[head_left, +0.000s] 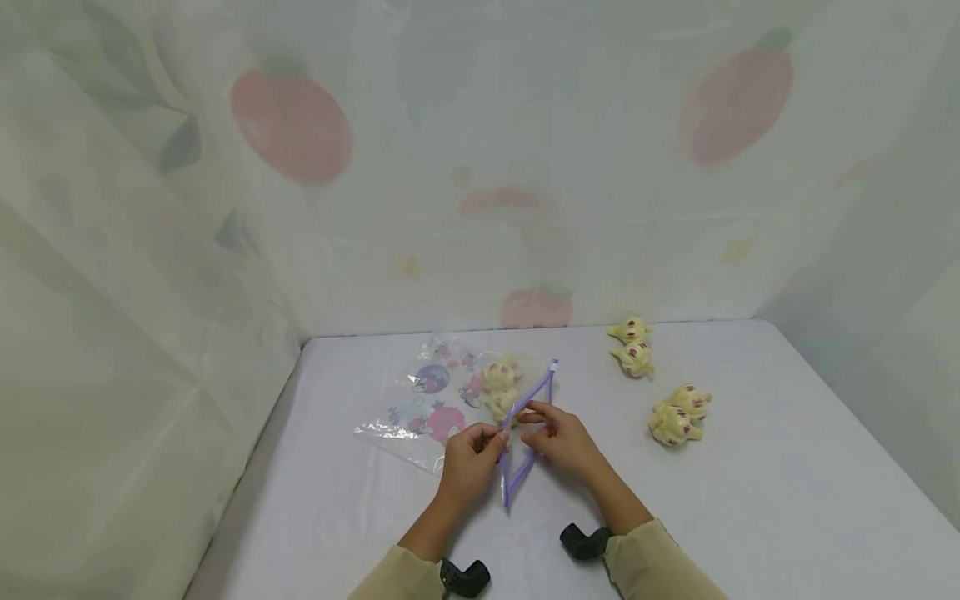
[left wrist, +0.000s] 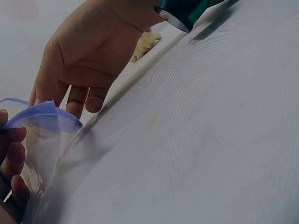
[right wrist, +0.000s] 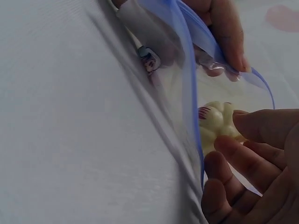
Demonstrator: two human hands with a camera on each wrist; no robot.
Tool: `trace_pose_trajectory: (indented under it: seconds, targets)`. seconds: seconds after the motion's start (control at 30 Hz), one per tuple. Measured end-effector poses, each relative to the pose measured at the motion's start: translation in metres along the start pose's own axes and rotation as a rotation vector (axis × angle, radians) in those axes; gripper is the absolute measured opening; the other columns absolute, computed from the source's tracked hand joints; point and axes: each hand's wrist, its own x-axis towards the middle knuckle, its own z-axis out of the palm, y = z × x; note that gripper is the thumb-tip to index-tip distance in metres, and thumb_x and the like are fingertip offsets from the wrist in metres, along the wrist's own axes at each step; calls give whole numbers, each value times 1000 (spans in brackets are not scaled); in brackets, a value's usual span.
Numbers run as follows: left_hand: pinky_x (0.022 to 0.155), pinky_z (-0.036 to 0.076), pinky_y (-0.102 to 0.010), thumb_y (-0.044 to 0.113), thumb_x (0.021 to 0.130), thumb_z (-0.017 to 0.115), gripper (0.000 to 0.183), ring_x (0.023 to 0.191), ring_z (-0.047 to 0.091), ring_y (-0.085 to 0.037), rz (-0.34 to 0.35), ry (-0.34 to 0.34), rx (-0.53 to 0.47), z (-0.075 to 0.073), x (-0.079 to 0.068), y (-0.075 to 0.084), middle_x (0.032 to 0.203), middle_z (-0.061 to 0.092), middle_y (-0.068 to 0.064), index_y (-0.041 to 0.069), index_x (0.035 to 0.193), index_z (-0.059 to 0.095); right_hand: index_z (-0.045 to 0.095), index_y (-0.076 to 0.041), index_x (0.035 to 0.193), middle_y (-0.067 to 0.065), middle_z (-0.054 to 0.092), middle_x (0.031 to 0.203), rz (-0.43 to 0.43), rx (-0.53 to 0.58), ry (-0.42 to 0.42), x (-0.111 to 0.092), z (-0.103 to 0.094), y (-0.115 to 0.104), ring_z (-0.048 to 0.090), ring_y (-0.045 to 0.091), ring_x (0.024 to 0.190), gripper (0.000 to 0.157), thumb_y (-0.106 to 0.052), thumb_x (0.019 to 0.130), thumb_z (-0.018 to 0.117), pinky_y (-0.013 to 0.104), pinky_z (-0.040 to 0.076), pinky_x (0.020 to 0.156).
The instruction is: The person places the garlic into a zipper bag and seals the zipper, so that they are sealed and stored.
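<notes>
One bag (head_left: 405, 421), in the head view: the left hand (head_left: 468, 462) pinches its purple rim (head_left: 536, 387), the right hand (head_left: 564, 440) is at its mouth — toys (head_left: 499, 385) inside, just beyond both; spare toys (head_left: 675, 417) sit farther right. Left wrist: the right hand hangs by the rim. Right wrist: thumb (right wrist: 261, 125) by a toy (right wrist: 213, 117) — whether gripping, I cannot tell.

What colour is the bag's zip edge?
The zip edge is bluish purple; best seen in the right wrist view.

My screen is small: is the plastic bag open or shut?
Open: the plastic bag shows its purple edges parted in the head view.
</notes>
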Motion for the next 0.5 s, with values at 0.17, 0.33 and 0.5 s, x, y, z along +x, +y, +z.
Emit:
trace_pose_trajectory:
  seconds: [0.17, 0.33, 0.5]
  targets:
    - [54, 46, -16, 3, 91, 68, 10, 58, 55, -5, 15, 6, -4, -1, 0, 1, 74, 67, -24, -7, 86, 69, 62, -5, 128, 11, 73, 106, -10, -138, 68, -1, -16, -9, 63, 9, 74, 40, -19, 91, 70, 23, 50, 57]
    - [54, 47, -16, 3, 90, 69, 8, 58, 55, -4, -1, 14, -15, 0, 0, 0, 75, 67, -24, -4, 86, 69, 64, -10, 125, 5, 73, 103, 13, -309, 181, -7, -55, -21, 61, 14, 79, 37, -29, 94, 68, 27, 49, 64]
    - [53, 46, -16, 2, 90, 68, 9, 58, 54, -4, -14, 9, -9, 0, -2, 1, 76, 66, -28, -7, 86, 69, 63, -13, 126, 6, 70, 103, 54, -472, 289, -26, -105, -29, 61, 20, 90, 40, -38, 95, 65, 31, 47, 71]
